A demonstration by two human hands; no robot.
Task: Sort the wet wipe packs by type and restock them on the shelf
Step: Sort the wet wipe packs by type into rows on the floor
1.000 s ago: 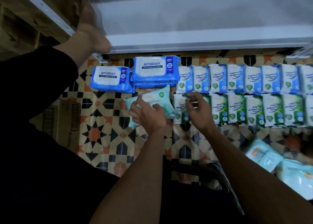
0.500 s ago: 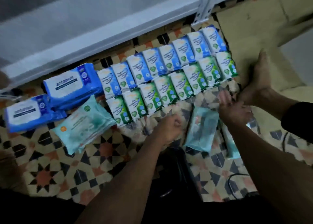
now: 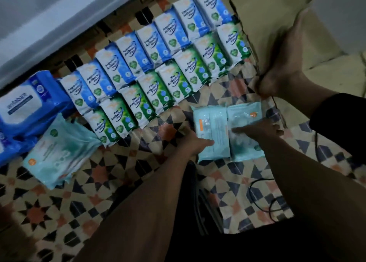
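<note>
Two pale teal packs: two soft-film wet wipe packs lie side by side and touching on the patterned floor mat (image 3: 122,184); the left teal pack (image 3: 213,135) shows its printed back, the right teal pack (image 3: 245,135) its front with an orange dot.
Shelf: the grey shelf board (image 3: 59,20) runs along the top left, above the rows; nothing sorted sits on it yet, so restocking looks not yet begun.
Big blue packs: the antabax packs (image 3: 25,107) at the far left are the bulkiest, probably the heaviest, with a stiff lid patch on top.
Sorted teal stack: a teal stack (image 3: 59,149) of the same pale kind lies just beside the antabax packs, well apart from the two loose ones, and is likely where they belong.
Blue row: the Fragrance Antibacterial packs (image 3: 146,44) lie in a line nearest the shelf.
Green row: the Pine Antibacterial packs (image 3: 168,79) lie in a line touching the blue row.
Handling: the teal packs should be light but damp-heavy, floppy in the middle, with slick film; best taken across the short sides or scooped from beneath, not by the crimped end seals.
Left hand: the left hand (image 3: 195,143) lies with thumb over the near left edge of the left teal pack, fingers apparently beneath it, a light pinch.
Right hand: the right hand (image 3: 261,130) rests on the right teal pack with fingers fairly straight and blurred; whether any finger curls under I cannot tell.
</note>
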